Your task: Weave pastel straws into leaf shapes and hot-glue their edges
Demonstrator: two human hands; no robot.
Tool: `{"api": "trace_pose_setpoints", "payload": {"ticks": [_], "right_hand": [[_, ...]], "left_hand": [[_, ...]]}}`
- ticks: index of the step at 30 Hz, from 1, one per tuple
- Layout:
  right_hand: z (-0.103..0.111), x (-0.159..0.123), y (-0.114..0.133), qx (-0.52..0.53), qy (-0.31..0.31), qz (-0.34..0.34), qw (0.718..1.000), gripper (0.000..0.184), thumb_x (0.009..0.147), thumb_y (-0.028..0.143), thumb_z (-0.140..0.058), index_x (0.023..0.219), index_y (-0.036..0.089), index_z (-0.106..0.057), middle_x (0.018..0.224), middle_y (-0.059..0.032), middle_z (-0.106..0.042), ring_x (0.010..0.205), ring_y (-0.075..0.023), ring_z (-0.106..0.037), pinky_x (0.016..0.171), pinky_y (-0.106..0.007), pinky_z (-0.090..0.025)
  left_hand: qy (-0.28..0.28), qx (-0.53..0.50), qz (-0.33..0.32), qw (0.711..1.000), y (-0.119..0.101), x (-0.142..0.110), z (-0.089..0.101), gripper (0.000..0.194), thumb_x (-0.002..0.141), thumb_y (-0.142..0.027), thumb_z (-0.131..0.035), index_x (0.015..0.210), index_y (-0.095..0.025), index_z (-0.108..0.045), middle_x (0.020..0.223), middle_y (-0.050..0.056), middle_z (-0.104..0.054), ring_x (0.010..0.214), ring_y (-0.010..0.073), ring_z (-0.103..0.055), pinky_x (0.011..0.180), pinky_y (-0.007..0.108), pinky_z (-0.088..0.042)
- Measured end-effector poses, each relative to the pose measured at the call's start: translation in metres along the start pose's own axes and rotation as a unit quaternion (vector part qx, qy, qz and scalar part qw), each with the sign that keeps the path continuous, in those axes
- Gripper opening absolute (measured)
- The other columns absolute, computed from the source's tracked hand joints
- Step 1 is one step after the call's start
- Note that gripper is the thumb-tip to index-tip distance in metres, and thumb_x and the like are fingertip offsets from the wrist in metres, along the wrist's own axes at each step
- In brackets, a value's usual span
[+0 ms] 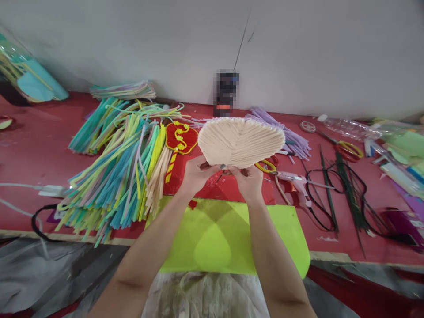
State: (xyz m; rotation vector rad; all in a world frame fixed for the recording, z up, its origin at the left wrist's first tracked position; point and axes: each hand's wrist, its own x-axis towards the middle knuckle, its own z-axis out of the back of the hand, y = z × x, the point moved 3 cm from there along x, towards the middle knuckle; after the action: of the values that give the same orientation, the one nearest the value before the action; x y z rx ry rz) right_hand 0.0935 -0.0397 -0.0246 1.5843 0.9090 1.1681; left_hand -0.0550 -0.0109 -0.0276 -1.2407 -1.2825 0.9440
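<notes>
A cream fan-shaped piece (240,141), covered in rows of fuzzy pipe cleaners slanting from a middle line, is held up over the table. My left hand (196,176) grips its lower left edge, fingers curled behind it. At the lower right edge my right hand (247,179) holds it too, its fingertips partly hidden. Just left of the piece lies a small red fan (180,138) with yellow trim and a striped handle. Beneath my forearms is a lime-yellow sheet (212,243), with a red sheet (212,190) beyond it.
Bundles of coloured pipe cleaners (112,172) cover the left side. Purple pipe cleaners (281,130), scissors (349,150), a pink glue gun (298,185) with a black cord, dark green stems (351,194) and a clear bottle (354,128) lie right. A pixelated dark object (227,92) stands by the wall.
</notes>
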Motion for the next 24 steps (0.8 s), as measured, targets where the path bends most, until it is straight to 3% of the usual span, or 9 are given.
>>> {"api": "trace_pose_setpoints", "payload": {"ticks": [17,24], "right_hand": [[-0.0004,-0.0005,-0.0013,-0.008,-0.003,-0.034,0.999,0.016,0.063,0.033,-0.075,0.07,0.019,-0.069,0.069,0.0007,-0.072,0.058,-0.0166,-0.067,0.058,-0.032,-0.061],[0.0001,-0.002,0.0003,0.02,0.014,-0.041,0.999,0.029,0.071,0.047,-0.069,0.083,0.021,-0.07,0.083,-0.0014,-0.074,0.07,-0.0184,-0.069,0.059,-0.033,-0.061]], "left_hand": [[-0.006,-0.002,-0.002,1.0,0.0053,-0.0001,0.0006,0.035,0.06,-0.037,-0.079,0.083,-0.012,-0.072,0.086,0.007,-0.075,0.081,0.0216,-0.07,0.078,0.035,-0.056],[-0.006,-0.023,-0.009,1.0,0.0034,0.0012,0.002,0.04,0.059,-0.043,-0.08,0.084,-0.013,-0.071,0.088,0.008,-0.075,0.084,0.0223,-0.069,0.081,0.036,-0.055]]}}
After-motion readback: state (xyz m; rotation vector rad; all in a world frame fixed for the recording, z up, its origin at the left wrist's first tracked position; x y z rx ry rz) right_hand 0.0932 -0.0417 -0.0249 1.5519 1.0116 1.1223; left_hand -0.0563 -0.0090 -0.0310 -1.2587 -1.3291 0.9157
